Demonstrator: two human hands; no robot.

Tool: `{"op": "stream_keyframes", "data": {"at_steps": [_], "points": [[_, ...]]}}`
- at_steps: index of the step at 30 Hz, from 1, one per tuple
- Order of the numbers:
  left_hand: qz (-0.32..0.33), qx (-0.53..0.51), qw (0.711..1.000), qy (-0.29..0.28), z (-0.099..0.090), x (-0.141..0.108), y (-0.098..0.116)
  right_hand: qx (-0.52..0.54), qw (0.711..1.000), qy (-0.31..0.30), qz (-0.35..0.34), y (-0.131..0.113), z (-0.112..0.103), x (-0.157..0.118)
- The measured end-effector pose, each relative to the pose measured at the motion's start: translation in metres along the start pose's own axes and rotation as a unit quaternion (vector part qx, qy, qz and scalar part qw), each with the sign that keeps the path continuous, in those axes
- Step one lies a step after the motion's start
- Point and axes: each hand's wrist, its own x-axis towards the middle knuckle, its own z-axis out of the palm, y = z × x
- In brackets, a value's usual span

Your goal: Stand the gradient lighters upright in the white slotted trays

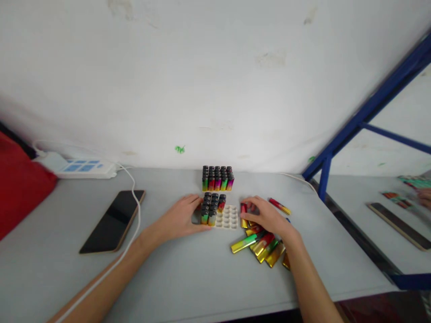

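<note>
My left hand [184, 213] is closed against the left side of a pale tray [230, 217] with rows of slots. Upright lighters [209, 211] with black tops stand in the tray's left and back slots, touching my fingers. To the right of the tray, my right hand [261, 212] pinches a red and gold lighter [244, 215]. Under and in front of that hand lies a loose pile of shiny lighters [266, 246] in red, green and gold. My palm and wrist hide part of the pile.
Behind the tray stands a full block of upright lighters [217, 178]. One lighter [279, 206] lies alone at the right. A phone [113, 220], a white cable [137, 211] and a power strip [85, 168] are at the left. A blue frame [325, 175] borders the right; another person's hand [424, 197] shows beyond.
</note>
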Motion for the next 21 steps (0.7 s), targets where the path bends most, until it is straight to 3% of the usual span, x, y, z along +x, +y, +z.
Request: {"op": "stream_keyframes", "data": {"at_steps": [7,10,13,16,21], "points": [[-0.018,-0.014,1.000,0.001,0.000,-0.001,-0.003,0.025,0.998,0.064,0.004,-0.004,0.013,0.003],[-0.017,-0.012,1.000,0.005,0.000,-0.001,-0.002,0.096,0.987,0.127,0.004,-0.009,0.018,0.008],[-0.025,-0.010,1.000,-0.002,-0.001,-0.001,-0.001,0.225,0.956,0.186,0.027,-0.019,0.021,0.012],[-0.030,-0.012,0.999,-0.006,-0.001,-0.001,-0.001,0.336,0.923,0.178,0.064,-0.032,0.024,0.012],[-0.025,-0.020,0.999,0.001,-0.001,-0.001,0.000,0.393,0.910,0.113,0.069,-0.049,0.033,0.011]]}}
